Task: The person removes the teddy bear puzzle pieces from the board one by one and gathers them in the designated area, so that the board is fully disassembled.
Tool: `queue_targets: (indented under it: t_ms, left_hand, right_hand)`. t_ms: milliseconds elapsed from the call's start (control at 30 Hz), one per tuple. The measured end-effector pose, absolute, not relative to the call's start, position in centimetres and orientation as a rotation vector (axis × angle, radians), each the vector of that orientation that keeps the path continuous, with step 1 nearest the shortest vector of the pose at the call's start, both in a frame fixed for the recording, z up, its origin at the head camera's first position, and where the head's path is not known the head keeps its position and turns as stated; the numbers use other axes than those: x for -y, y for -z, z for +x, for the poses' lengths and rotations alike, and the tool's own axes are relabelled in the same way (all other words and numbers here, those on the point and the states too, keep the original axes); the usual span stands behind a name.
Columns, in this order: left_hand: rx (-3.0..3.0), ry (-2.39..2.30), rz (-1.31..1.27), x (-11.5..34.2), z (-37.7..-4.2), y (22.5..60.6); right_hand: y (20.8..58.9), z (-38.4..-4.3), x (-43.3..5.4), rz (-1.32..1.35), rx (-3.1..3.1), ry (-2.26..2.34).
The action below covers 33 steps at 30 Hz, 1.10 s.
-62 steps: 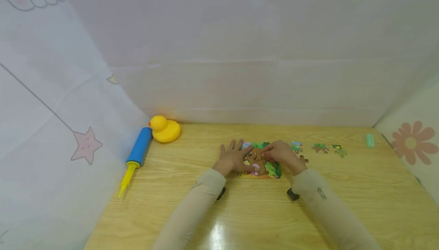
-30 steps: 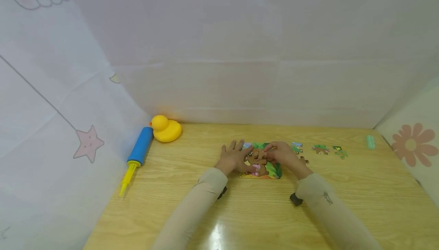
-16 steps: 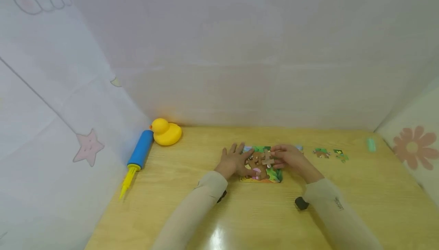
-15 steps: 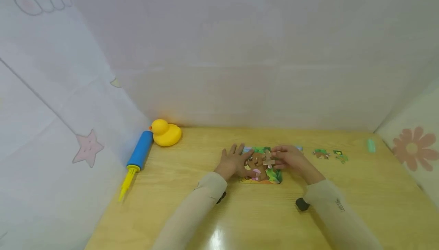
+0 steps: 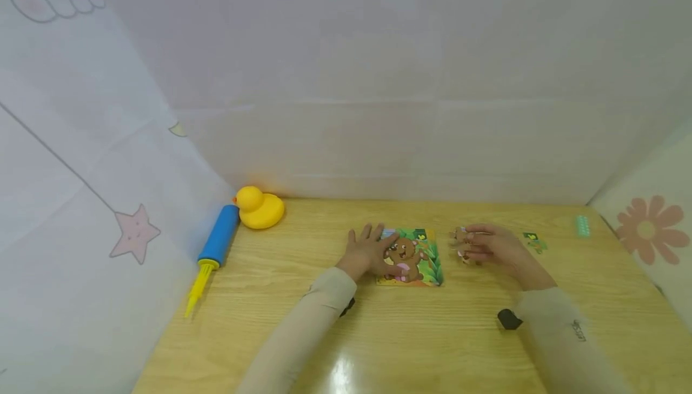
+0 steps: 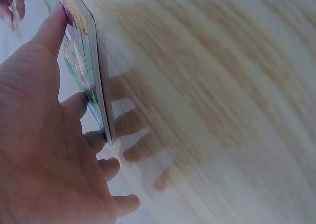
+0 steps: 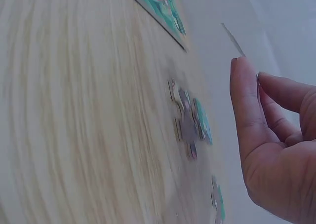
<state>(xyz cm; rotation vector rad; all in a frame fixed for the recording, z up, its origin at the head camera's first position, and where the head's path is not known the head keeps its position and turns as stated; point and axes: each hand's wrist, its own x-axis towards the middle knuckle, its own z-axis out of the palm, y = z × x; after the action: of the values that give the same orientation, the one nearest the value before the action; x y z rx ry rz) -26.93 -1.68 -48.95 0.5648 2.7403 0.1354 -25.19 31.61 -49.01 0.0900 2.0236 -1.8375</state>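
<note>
On the table lies a flat puzzle board [image 5: 429, 262] with a brown bear on a green background. My left hand [image 5: 364, 256] rests on its left side, fingers spread and straight. In the left wrist view the thumb [image 6: 53, 29] presses on the face of the puzzle. To the right of the board, my right hand [image 5: 497, 250] pinches a thin puzzle piece [image 7: 233, 39] between thumb and fingers, above the table. Loose puzzle pieces [image 7: 190, 123] lie below that hand. It partly hides them in the head view.
Another loose puzzle piece [image 5: 534, 242] lies farther right, with a small pale green object [image 5: 582, 226] beyond it. At the left stand a yellow rubber duck [image 5: 262, 208] and a blue and yellow hand pump [image 5: 216, 238]. Cloth walls [image 5: 346, 148] border the table's back and sides.
My right hand has moved right, from over the puzzle board to above the loose pieces, carrying a pinched puzzle piece. The left hand stays on the board.
</note>
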Motion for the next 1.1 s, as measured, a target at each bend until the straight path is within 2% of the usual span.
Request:
queue_targets:
  t_ms: [567, 1100]
  left_hand:
    - [-2.744, -0.124, 0.559, 1.8, -27.3, 49.6]
    - [-2.760, -0.104, 0.567, 1.6, -26.9, 49.5]
  right_hand:
    - [49.7, -22.5, -38.1, 0.200, -1.935, 2.017]
    - [50.9, -21.1, -40.7, 0.311, -1.927, 1.983]
